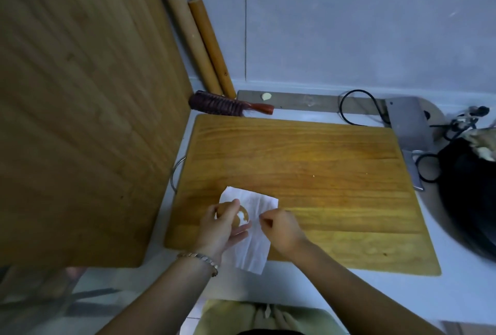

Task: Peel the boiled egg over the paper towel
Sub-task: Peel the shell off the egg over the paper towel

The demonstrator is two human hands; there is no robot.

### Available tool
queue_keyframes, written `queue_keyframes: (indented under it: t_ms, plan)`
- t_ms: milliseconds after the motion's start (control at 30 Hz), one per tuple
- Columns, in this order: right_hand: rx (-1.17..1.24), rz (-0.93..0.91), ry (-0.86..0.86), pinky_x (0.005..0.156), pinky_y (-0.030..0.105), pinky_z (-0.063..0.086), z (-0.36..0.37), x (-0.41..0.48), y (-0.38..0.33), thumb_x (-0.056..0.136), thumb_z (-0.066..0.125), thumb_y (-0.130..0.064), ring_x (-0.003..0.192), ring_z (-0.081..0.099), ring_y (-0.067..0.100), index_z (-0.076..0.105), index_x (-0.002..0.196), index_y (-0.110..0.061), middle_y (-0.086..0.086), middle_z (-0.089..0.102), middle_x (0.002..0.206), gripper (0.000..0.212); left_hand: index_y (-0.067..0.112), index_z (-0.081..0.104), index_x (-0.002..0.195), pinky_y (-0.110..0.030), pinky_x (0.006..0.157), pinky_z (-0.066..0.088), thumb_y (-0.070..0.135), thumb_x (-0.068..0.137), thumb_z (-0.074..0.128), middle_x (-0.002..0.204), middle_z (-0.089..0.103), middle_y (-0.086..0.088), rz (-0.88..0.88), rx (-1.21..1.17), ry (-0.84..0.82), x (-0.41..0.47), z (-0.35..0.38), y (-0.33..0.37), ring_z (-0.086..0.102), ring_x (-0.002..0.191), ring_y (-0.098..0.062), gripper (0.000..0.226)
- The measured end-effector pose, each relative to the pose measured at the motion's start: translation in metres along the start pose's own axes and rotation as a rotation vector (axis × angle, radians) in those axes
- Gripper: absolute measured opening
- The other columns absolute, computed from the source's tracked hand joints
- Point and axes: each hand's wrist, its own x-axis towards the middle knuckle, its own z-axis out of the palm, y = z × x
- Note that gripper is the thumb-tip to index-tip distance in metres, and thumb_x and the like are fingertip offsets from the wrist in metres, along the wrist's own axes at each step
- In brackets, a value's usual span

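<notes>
Left hand [224, 223] grips egg [239, 216] above paper towel [255, 238]; right hand [281, 227] pinched shut beside it.

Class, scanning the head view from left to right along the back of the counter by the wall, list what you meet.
Upright wooden board → leaning rolling pins → brush → black cable loop → cleaver → black bag.
</notes>
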Motion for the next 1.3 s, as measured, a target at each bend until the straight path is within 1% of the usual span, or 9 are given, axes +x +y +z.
queue_keyframes:
  t_ms: [100,200,433,633,800,933,1000,1133,1300]
  plan:
    - [0.039,-0.054,0.016,0.059,0.023,0.041,0.001,-0.002,-0.003,0.086,0.051,-0.008,0.058,0.051,0.011,0.064,0.065,-0.011,0.005,0.063,0.064,0.025,0.018,0.049,0.108,-0.029,0.057,0.058,0.03,0.079,0.067,0.091,0.063,-0.008,0.003,0.012,0.009,0.001,0.0,-0.003,0.071,0.076,-0.025,0.036]
    - [0.166,-0.168,0.153,0.049,0.021,0.039,-0.007,-0.006,-0.008,0.084,0.057,-0.009,0.052,0.055,0.017,0.064,0.057,-0.014,0.009,0.063,0.056,0.028,0.017,0.049,0.109,-0.028,0.057,0.057,0.027,0.079,0.068,0.097,0.063,-0.01,0.031,0.023,0.03,0.001,0.002,-0.005,0.07,0.079,-0.027,0.037]
    - [0.367,-0.202,0.058,0.068,0.022,0.051,-0.018,-0.009,-0.016,0.08,0.066,-0.01,0.075,0.068,0.011,0.073,0.085,-0.018,0.005,0.076,0.084,0.012,0.021,0.054,0.092,-0.018,0.049,0.055,0.02,0.079,0.068,0.092,0.059,-0.003,0.219,0.117,0.018,0.001,0.012,-0.008,0.065,0.077,-0.015,0.02]
    - [0.332,-0.217,0.113,0.049,0.015,0.036,-0.019,-0.009,-0.02,0.08,0.059,-0.003,0.049,0.048,0.005,0.071,0.071,-0.006,0.018,0.068,0.062,0.015,0.013,0.054,0.099,-0.016,0.047,0.052,0.015,0.078,0.069,0.084,0.06,-0.001,0.287,0.111,0.045,0.002,0.018,-0.01,0.063,0.073,-0.01,0.026]
    - [0.304,-0.152,0.171,0.043,0.01,0.035,-0.012,-0.007,-0.022,0.077,0.059,-0.003,0.044,0.051,0.007,0.069,0.063,-0.008,0.007,0.065,0.05,0.018,0.017,0.054,0.093,-0.019,0.051,0.056,0.015,0.078,0.069,0.083,0.063,0.001,0.31,0.116,0.049,0.003,0.019,-0.014,0.065,0.072,-0.008,0.02]
    - [0.404,-0.076,0.265,0.056,0.03,0.051,-0.01,0.001,-0.021,0.072,0.063,0.001,0.059,0.062,0.025,0.068,0.06,-0.015,0.01,0.068,0.055,0.02,0.02,0.057,0.093,-0.02,0.048,0.055,0.023,0.078,0.068,0.09,0.063,-0.004,0.222,0.038,0.063,0.005,0.014,-0.009,0.067,0.075,-0.016,0.019]
    - [0.436,-0.019,0.245,0.054,0.024,0.052,-0.01,0.004,-0.014,0.074,0.062,0.003,0.055,0.065,0.017,0.068,0.051,-0.029,-0.007,0.066,0.046,0.04,0.023,0.057,0.092,-0.023,0.05,0.057,0.028,0.08,0.065,0.095,0.064,-0.008,0.159,-0.011,0.045,0.006,0.007,-0.006,0.071,0.074,-0.022,0.015]
    - [0.286,0.016,0.115,0.055,0.026,0.043,0.0,0.012,-0.006,0.084,0.049,-0.001,0.056,0.06,0.027,0.061,0.057,-0.002,0.021,0.063,0.059,0.03,0.022,0.058,0.092,-0.028,0.054,0.059,0.037,0.083,0.06,0.092,0.068,-0.009,0.054,-0.013,0.016,0.01,-0.007,-0.005,0.074,0.066,-0.02,0.017]
    - [0.138,-0.091,0.077,0.071,0.023,0.046,-0.004,0.009,-0.011,0.088,0.054,-0.013,0.079,0.066,0.018,0.071,0.088,-0.015,0.006,0.074,0.085,0.018,0.018,0.057,0.097,-0.03,0.057,0.059,0.037,0.085,0.058,0.091,0.068,-0.011,-0.005,0.046,-0.018,0.013,-0.016,-0.008,0.073,0.072,-0.022,0.022]
